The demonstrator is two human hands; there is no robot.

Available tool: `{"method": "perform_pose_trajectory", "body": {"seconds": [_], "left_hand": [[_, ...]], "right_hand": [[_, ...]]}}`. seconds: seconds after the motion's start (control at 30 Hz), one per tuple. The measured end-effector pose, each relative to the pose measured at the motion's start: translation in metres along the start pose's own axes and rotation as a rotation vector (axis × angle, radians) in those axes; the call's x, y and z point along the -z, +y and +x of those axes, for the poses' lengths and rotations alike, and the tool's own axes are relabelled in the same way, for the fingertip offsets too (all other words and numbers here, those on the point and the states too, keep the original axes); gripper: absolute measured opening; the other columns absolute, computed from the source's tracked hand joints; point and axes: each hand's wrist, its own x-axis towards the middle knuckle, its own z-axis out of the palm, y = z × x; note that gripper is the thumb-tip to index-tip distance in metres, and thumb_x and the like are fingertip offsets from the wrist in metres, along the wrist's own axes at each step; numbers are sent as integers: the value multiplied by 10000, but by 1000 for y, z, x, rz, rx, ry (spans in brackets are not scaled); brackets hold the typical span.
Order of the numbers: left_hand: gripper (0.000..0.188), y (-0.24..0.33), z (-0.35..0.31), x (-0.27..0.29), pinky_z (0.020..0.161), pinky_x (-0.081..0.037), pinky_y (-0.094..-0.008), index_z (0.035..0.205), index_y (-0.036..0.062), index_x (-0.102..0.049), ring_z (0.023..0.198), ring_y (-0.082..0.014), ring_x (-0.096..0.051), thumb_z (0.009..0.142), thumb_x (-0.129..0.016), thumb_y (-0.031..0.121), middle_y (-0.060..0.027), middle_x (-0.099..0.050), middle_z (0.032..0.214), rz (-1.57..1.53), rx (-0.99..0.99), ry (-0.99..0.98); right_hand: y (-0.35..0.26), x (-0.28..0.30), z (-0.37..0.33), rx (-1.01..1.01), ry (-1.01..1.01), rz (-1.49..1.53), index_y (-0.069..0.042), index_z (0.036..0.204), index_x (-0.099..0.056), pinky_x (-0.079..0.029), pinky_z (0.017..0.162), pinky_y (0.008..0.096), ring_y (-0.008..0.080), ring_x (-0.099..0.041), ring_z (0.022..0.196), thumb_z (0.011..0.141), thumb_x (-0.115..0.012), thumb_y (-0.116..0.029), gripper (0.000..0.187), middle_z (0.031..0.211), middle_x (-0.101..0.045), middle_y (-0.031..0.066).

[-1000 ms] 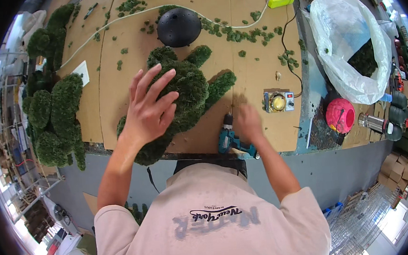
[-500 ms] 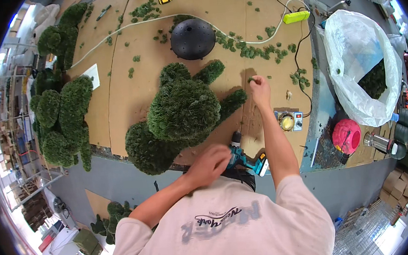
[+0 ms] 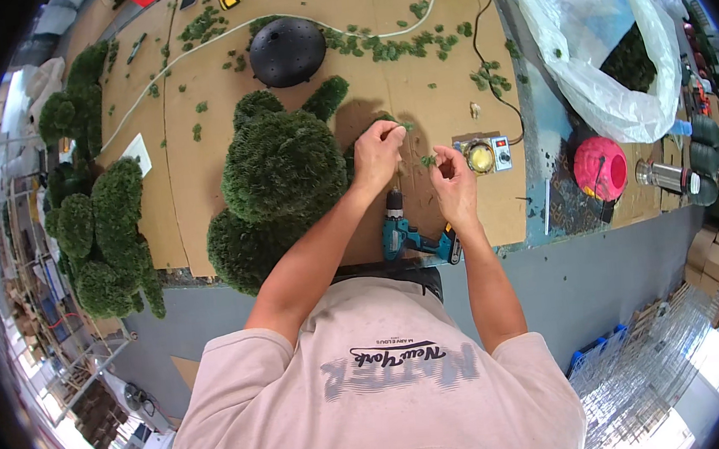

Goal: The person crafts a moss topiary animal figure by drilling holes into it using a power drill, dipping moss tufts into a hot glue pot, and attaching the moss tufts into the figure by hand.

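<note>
A bear-shaped figure covered in green artificial foliage (image 3: 279, 165) lies on the cardboard-covered bench, left of my hands. Over its outstretched arm is my left hand (image 3: 377, 157), fingertips pinched together; whatever is between them is too small to make out. My right hand (image 3: 455, 187) pinches a small green foliage tuft (image 3: 429, 161) between thumb and finger, a short way right of the left hand. A teal cordless drill (image 3: 407, 236) lies below both hands at the bench's near edge. Just right of my right hand stands a small heated pot (image 3: 481, 157) with amber contents and a control box.
A black perforated dome (image 3: 287, 51) stands beyond the figure, with loose foliage tufts (image 3: 400, 46) scattered around it. Right are a large white plastic bag (image 3: 543, 37) and a pink ball-shaped container (image 3: 598, 170). More foliage figures (image 3: 113, 210) line the left edge. A cable (image 3: 512, 103) crosses the right side.
My left hand has moved up from beside the drill to the figure's arm. My right hand has drawn back nearer with the tuft. The whole view has shifted.
</note>
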Motion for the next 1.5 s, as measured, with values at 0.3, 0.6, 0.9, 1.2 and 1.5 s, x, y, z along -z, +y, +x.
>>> {"method": "perform_pose_trajectory", "body": {"seconds": [0.3, 0.6, 0.9, 1.2, 1.5], "left_hand": [[274, 24, -45, 25, 541, -476, -246, 1216, -3, -703, 651, -77, -602, 985, -710, 143, -19, -700, 834, -15, 28, -487], [186, -6, -87, 57, 512, -382, -248, 954, 33, -658, 587, -61, -511, 1012, -696, 206, -3, -599, 739, -221, 98, -505], [242, -41, -136, 89, 478, -319, -227, 947, 89, -625, 567, -59, -478, 1046, -645, 309, 11, -588, 744, -520, 429, -565], [207, -60, -141, 82, 545, -396, -204, 978, 106, -624, 657, -39, -531, 1044, -654, 300, 33, -607, 809, -179, 294, -485], [189, -70, -144, 84, 628, -437, -232, 969, 83, -637, 719, -50, -531, 1031, -655, 261, 32, -595, 821, -25, 268, -476]], "right_hand": [[-22, -3, -20, -36, -118, 420, -6, 1171, -656, -503, 704, 239, 78, -610, 782, 992, -661, -7, 179, 936, -667, 8], [-56, -13, -67, 122, -277, -43, 2, 1294, -653, -534, 721, 262, 99, -640, 781, 994, -687, -85, 314, 921, -707, 45], [-40, -20, -92, -327, -537, 515, -11, 1080, -706, -524, 641, 259, 105, -630, 710, 1002, -703, -110, 127, 889, -717, 57], [33, 83, -60, -233, 75, 284, 9, 1106, -654, -565, 665, 282, 119, -643, 724, 1017, -657, -80, 126, 911, -709, 92], [111, 131, -6, -262, 382, 186, 31, 1065, -669, -563, 662, 277, 124, -645, 728, 992, -684, -89, 141, 890, -700, 70]]}}
